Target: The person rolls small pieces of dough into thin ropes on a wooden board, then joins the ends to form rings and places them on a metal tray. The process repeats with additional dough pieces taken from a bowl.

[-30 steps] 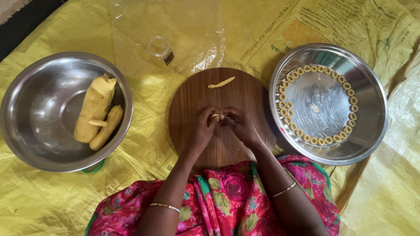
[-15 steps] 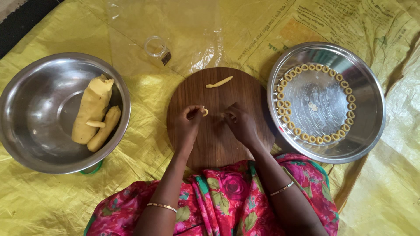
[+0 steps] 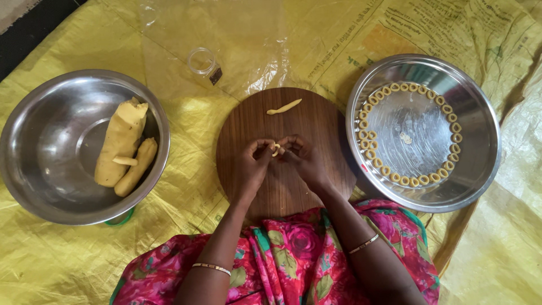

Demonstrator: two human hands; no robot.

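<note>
— Dough (image 3: 120,144) lies in the steel bowl (image 3: 34,169) at the left of the frame: one thick log, and a thinner roll (image 3: 135,168) beside it. So much is not yet shaped, I think.

— And in the middle?

— On the round wooden board (image 3: 248,121) the left hand (image 3: 251,165) and the right hand (image 3: 302,158) meet, fingertips together, pinching a small dough piece (image 3: 275,149) between them. One thin dough strip (image 3: 284,107) waits above, near the upper edge of the board.

— How far is the work?

— At the right, the steel plate (image 3: 480,169) has small dough rings (image 3: 395,87) along its rim, almost one full circle. The inner part is bare, so I judge less than half is done.
</note>
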